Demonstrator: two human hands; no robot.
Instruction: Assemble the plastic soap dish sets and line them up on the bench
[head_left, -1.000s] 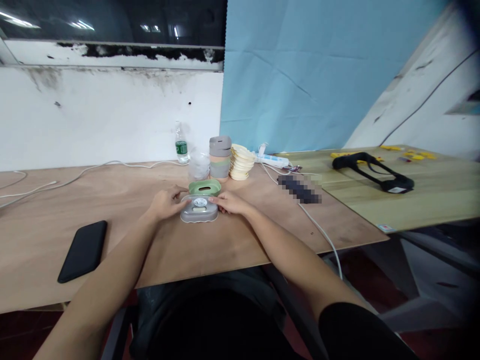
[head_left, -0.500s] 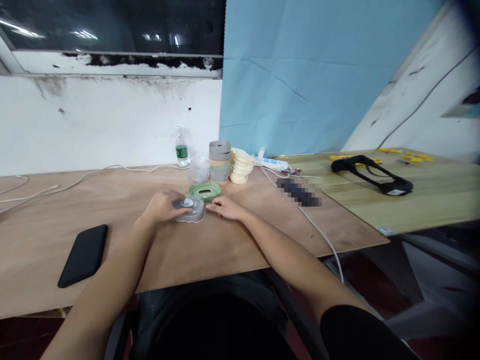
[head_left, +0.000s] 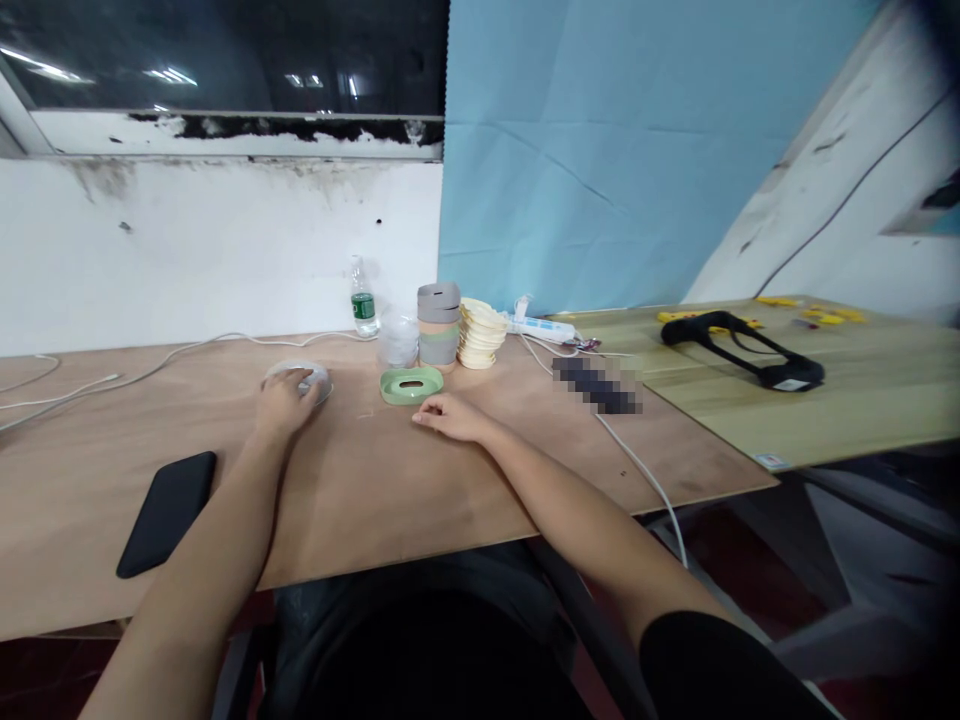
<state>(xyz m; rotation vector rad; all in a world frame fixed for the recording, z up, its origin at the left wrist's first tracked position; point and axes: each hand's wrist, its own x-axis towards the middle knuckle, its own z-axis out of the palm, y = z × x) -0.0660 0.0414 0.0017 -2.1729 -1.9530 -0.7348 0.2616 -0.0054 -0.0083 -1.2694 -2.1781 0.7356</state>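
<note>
Clear plastic makes up the small piece point(head_left: 324, 385) left of the middle of the frame. My left hand point(head_left: 288, 400) lies over it, thumb at its right side, but I can't tell if it grips or just rests. I see the green tray point(head_left: 411, 398) in the middle of the frame, on the brown table point(head_left: 352, 500). My right hand point(head_left: 451, 416) is near the tray's lower right, loose and free, fingers bent in. Behind the tray are clear tubs point(head_left: 397, 345), a grey, peach and green pile point(head_left: 439, 335) and a cream pile point(head_left: 481, 335). One flat black thing point(head_left: 166, 515) lies at lower left.
</note>
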